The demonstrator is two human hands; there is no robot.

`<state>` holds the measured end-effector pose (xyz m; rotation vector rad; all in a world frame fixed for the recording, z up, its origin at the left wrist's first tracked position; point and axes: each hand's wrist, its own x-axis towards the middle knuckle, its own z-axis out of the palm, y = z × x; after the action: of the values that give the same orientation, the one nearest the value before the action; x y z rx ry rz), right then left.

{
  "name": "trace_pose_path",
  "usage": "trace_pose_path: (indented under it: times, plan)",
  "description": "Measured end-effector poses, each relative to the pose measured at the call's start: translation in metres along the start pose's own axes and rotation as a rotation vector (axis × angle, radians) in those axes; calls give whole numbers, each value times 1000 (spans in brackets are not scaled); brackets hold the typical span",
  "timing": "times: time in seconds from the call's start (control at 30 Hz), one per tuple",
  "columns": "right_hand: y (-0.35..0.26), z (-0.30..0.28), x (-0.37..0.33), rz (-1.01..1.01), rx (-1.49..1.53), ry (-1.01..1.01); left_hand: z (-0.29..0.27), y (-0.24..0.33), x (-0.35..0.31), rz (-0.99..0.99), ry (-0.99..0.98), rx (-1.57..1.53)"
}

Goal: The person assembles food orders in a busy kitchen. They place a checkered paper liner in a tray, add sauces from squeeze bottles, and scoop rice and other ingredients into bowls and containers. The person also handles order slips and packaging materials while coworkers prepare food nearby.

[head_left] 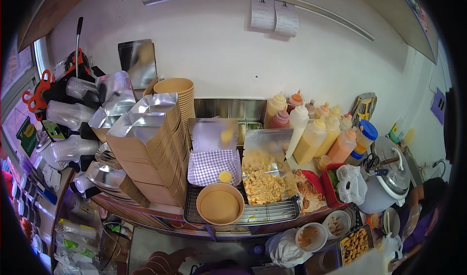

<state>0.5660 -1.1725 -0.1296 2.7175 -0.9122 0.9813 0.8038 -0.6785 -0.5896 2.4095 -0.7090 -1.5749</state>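
Observation:
My left hand (168, 261) shows low in the view, below the counter's front edge. Thin bands cross its wrist, its fingers reach out to the right, and I see nothing in it. My right hand is out of view. On a wire rack above, an empty brown paper bowl (220, 204) stands nearest me. Behind it, an open foil-lined box (214, 134) holds purple checked paper (209, 168) and a small yellow sauce cup (225, 177). Beside it on the right, another open foil-lined box (270, 141) is filled with fried rice (265, 187).
Stacked foil-lined boxes (158, 153) and brown bowls (175, 86) rise at left, near plastic cups (70, 115). Sauce bottles (311, 140) line the back right, by a red bin (333, 185). A rice cooker (384, 187) stands far right, where another person's gloved hand (413, 217) shows.

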Motion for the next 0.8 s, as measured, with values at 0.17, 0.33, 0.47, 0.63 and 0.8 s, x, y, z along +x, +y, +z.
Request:
trace_pose_path:
  times: [0.17, 0.33, 0.47, 0.63, 0.8]
  plan:
    - [4, 0, -4, -37, -44, 16, -7, 25, 23, 124, 304, -241]
    - [22, -6, -21, -51, -101, 47, -3, 25, 32, 62, 256, -158]
    - [50, -25, -48, -40, -162, 109, -5, 22, 62, 114, 55, 89]
    - [5, -24, -37, -64, -10, 71, -23, 77, 141, 628, 267, 265]
    - [-12, -31, -65, -158, -134, 190, -105, 330, 46, 746, 93, -308]
